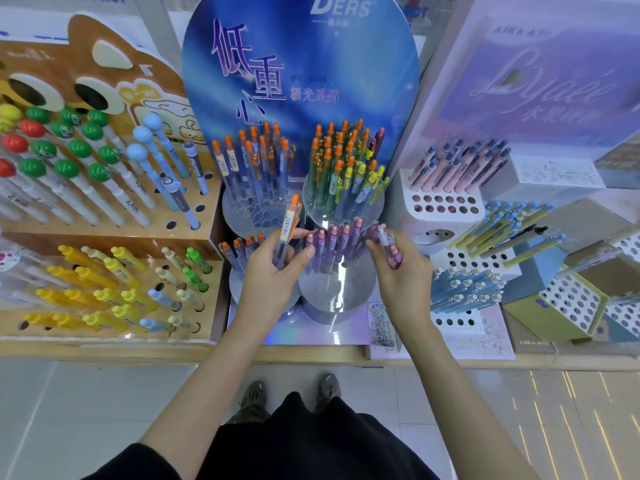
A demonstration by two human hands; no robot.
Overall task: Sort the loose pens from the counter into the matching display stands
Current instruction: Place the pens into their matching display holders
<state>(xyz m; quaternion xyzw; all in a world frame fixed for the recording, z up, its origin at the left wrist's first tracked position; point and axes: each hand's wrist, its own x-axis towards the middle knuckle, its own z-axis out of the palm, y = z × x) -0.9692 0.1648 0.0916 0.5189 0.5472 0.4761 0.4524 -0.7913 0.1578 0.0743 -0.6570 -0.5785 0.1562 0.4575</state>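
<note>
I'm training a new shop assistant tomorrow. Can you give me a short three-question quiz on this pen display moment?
1. True or false: the left hand holds an orange-topped pen.
2. What colour is the pen in the right hand? A green, B purple, C yellow.
3. Fill in: the pens with round green tops stand to the ___ of the blue display.

Key: 1 true; 2 B, the purple pen; 3 left.

Person wears a loose black fabric garment (pixel 304 441) over the torso. A black sleeve (pixel 138 462) on the left arm ends near the elbow. Grey-brown sneakers (pixel 255 398) on both feet. Left hand (pixel 273 271) and right hand (pixel 398 268) bare; forearms uncovered.
</note>
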